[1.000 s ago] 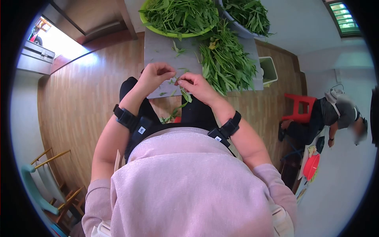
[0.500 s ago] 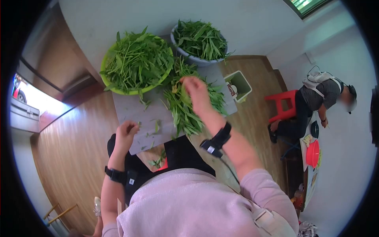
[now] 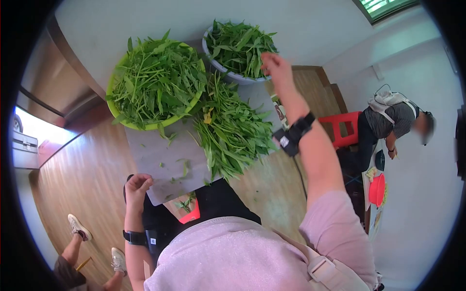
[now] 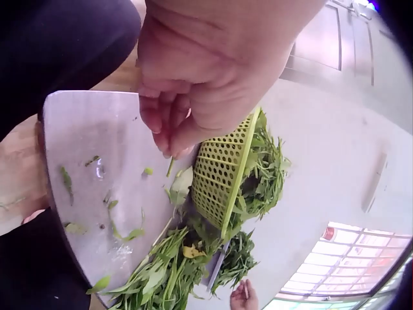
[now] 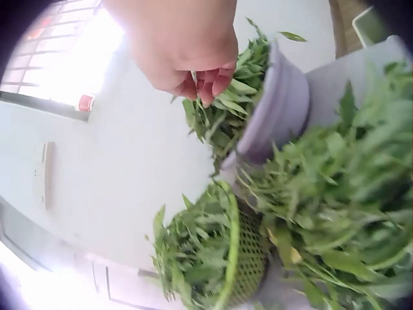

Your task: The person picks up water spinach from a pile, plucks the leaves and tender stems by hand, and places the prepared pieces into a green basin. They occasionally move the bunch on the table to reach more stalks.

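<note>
My right hand (image 3: 279, 70) is stretched out over the near right rim of the pale purple basin (image 5: 284, 110), which is heaped with leafy greens (image 3: 240, 46). Its fingers are loosely bent, and no stem shows in them. Low at the table's left front corner, my left hand (image 3: 138, 189) has thumb and fingertips together. A short green stem (image 4: 170, 168) sticks out from those fingertips. Between the hands lies a pile of long leafy stems (image 3: 233, 126), with one yellow leaf (image 3: 208, 116) on it.
A lime-green perforated basket (image 4: 222, 174) full of greens stands at the back left of the grey table (image 3: 150, 150). Leaf scraps (image 3: 184, 169) lie on its top. Another person (image 3: 393, 116) sits at right by a red stool (image 3: 342, 128); a person's shoes (image 3: 79, 228) show at lower left.
My right hand has gone from beside my left hand to the stem pile, then over the purple basin. My left hand has drawn back leftward. The head view has shifted.
</note>
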### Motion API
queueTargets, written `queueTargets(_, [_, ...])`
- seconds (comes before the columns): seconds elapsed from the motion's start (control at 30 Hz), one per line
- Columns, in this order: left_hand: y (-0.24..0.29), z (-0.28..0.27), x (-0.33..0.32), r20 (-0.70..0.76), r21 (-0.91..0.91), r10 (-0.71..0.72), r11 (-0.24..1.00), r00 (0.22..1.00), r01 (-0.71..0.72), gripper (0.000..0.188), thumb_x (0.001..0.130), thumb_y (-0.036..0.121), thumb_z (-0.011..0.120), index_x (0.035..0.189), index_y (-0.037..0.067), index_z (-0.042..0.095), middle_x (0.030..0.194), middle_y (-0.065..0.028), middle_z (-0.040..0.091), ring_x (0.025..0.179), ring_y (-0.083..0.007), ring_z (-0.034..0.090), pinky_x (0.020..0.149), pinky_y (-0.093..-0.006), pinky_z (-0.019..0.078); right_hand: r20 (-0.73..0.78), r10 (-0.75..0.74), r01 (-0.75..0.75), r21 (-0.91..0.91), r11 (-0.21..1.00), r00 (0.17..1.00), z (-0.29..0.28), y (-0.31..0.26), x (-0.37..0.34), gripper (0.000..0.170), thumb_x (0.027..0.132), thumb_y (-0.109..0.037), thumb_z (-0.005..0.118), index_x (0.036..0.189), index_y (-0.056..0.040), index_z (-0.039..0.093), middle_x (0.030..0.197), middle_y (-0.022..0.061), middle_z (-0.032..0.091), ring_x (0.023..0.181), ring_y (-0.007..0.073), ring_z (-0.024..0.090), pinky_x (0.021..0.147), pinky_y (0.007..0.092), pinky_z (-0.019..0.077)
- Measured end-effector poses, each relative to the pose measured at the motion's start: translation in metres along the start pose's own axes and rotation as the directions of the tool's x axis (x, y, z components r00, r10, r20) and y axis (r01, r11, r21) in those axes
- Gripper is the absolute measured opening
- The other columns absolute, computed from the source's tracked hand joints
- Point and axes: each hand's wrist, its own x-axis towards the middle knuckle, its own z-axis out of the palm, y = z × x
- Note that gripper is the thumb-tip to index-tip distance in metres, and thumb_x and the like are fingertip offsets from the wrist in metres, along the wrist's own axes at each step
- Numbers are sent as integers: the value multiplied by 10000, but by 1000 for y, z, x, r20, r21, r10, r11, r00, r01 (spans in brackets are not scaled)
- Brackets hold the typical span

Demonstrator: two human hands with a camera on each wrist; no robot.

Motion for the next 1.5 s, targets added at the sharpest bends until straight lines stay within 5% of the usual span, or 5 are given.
queueTargets(0.37, [198,11,66,-222,248,570,817,791,-520,203,846,68,612,1048,48,603,1014,-20,591,922,-114,577,748,-230,470,194,269,-305,188,934,943,40,58,-190,184,892,-81,523,1045,-15,603,915,20,625,689,64,549,618,199,433])
queueTargets(0.53, [162,5,116,117,720,806,334,581,-608,248,854,72,581,1102,73,590,1086,-31,563,967,-145,590,703,-254,525,255,196,-236,140,962,947,44,45,-199,180,876,-50,533,1038,-6,596,924,21,616,687,67,545,635,194,440])
queueTargets(0.87, [54,-37,53,-101,563,633,673,768,-480,228,872,70,570,1099,57,589,1131,-48,546,1058,-138,524,862,-291,450,395,-63,311,-606,732,916,102,65,-185,172,775,-203,595,827,-40,614,796,104,587,684,285,594,608,373,486])
queueTargets(1.2, [-2,-45,-4,-275,353,407,885,871,-303,88,873,112,595,911,33,592,1092,-54,564,966,-119,543,757,-234,453,356,-56,316,-732,603,933,139,67,-172,179,756,-218,592,760,-39,604,756,114,614,695,311,610,602,406,495])
queueTargets(1.5, [-5,-38,-8,-158,253,372,911,915,-327,128,879,63,576,1000,25,598,940,-15,601,887,-90,551,784,-217,435,367,280,-301,2,953,887,110,68,-172,139,809,-164,610,817,-25,609,765,43,634,699,137,610,608,249,451])
